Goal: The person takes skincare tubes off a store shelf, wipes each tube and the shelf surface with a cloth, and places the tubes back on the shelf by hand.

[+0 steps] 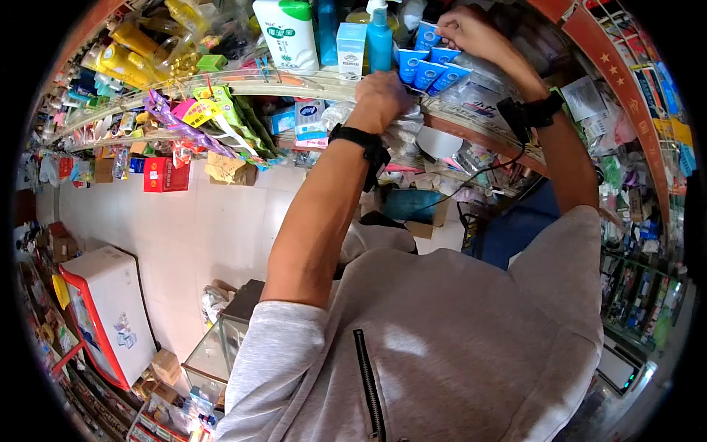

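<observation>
My right hand [473, 33] is at the back of a cluster of small blue tubes [429, 74] standing on the upper shelf. Its fingers are pinched at the edge of the rearmost blue tube [426, 35]. My left hand [384, 93] rests at the shelf's front edge, left of the tubes and in front of a blue pump bottle [380, 44]. The fingers of my left hand are curled away and mostly hidden, so what they hold, if anything, does not show. A white and light-blue box [351, 50] stands beside the pump bottle.
A white bottle with green print [288, 37] stands further left on the shelf. Colourful packets [221, 118] hang over the shelf edge. Crumpled clear plastic packaging [482, 92] lies right of the tubes. Behind me are a white freezer [118, 302] and a glass case [210, 350].
</observation>
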Demonstrator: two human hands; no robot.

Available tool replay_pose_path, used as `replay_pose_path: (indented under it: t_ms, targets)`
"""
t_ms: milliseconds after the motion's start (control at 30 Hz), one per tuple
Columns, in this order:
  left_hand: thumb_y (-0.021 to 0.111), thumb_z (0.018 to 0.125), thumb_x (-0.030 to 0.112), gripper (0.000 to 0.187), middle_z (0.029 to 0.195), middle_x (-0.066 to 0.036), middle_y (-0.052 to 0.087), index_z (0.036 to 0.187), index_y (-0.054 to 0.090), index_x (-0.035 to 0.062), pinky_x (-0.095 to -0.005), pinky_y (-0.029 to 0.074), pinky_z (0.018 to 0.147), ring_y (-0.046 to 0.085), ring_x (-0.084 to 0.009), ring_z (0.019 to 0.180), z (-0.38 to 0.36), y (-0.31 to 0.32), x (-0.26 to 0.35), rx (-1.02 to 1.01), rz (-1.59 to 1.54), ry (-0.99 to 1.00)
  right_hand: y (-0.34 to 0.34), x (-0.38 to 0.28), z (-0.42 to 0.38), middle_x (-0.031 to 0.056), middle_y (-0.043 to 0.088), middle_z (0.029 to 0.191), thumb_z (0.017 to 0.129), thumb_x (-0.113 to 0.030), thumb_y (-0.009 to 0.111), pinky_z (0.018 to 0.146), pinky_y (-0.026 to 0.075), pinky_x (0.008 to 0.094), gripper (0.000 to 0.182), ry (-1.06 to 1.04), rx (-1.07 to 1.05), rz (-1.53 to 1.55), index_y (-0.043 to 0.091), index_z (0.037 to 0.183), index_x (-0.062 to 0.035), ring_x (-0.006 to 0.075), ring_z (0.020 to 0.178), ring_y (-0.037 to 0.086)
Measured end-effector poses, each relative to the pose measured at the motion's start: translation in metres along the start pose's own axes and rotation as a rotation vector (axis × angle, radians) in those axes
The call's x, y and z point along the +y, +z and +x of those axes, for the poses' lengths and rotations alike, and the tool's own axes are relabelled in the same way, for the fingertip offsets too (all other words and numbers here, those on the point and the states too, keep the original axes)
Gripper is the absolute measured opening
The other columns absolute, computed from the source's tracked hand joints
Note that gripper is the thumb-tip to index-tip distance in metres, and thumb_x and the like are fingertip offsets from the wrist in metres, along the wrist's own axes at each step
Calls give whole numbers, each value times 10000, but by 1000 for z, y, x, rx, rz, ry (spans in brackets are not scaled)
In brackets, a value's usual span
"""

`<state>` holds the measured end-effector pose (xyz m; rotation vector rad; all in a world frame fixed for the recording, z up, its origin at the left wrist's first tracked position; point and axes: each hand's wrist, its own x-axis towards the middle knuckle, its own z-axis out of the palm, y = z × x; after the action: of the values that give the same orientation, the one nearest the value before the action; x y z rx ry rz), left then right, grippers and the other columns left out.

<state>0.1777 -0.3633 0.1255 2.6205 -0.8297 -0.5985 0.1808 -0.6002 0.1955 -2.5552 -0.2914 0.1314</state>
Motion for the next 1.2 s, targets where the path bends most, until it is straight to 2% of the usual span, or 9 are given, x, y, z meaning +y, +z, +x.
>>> replay_pose_path:
  t_ms: [67,267,367,467,733,800,900,1033,1200]
  targets:
    - [705,792,542,565,1104,-208,699,1076,719,54,-412,550,892,684,-322,1043,5,3,-1,-7,-9,-26,0,-10,-7,-1,605,773,1008,-218,572,612,475,235,235,110,114,-20,629,963,6,61,667,546]
    - [686,810,530,543,1094,-207,700,1081,716,60,-420,550,887,683,-347,1026,0,8,-3,54,-35,5,0,0,-44,17,654,829,993,-227,595,637,493,229,249,216,100,180,665,1010,11,81,695,593]
    - [674,823,531,543,1075,-209,702,1095,704,61,-431,553,872,680,-368,1013,-1,7,-6,9,-20,54,1,-5,-45,28,674,864,989,-224,601,650,507,238,245,222,116,134,678,1032,6,93,703,615]
    - [656,857,478,550,1066,-179,710,1235,612,81,-439,554,862,686,-355,993,-5,9,-14,53,71,241,-3,-10,-46,47,683,904,979,-229,621,655,521,264,253,238,111,95,679,1052,5,102,767,627]
    - [681,836,494,690,1083,-202,697,1371,512,90,-473,540,859,664,-392,1016,20,11,-23,-37,29,332,-4,17,-28,37,687,966,966,-256,644,772,504,262,276,152,38,123,686,1056,2,106,894,616]
    - [690,826,420,706,1105,-193,694,1425,462,124,-467,538,871,660,-376,1041,21,13,-21,-92,5,302,-4,22,-25,27,684,960,968,-253,641,801,489,255,269,95,49,73,691,1049,-1,99,887,611]
    - [688,799,323,630,1104,-173,700,1380,527,141,-448,544,869,669,-349,1036,22,11,-14,-97,-41,246,-13,17,-20,69,682,1027,953,-329,655,902,500,320,341,149,-159,65,677,1109,-26,166,989,626]
    - [670,801,273,449,1196,-126,684,1232,667,146,-411,544,897,661,-297,1099,23,14,-14,-106,-5,267,-13,28,-21,63,685,1007,944,-323,668,902,495,304,312,178,-104,147,690,1079,-42,149,970,628]
    - [633,884,279,387,1328,-55,630,1257,665,179,-354,509,968,601,-246,1225,19,6,-1,-167,9,113,-14,10,-24,57,687,966,948,-313,661,871,501,301,295,200,-60,113,701,1043,-36,138,920,632]
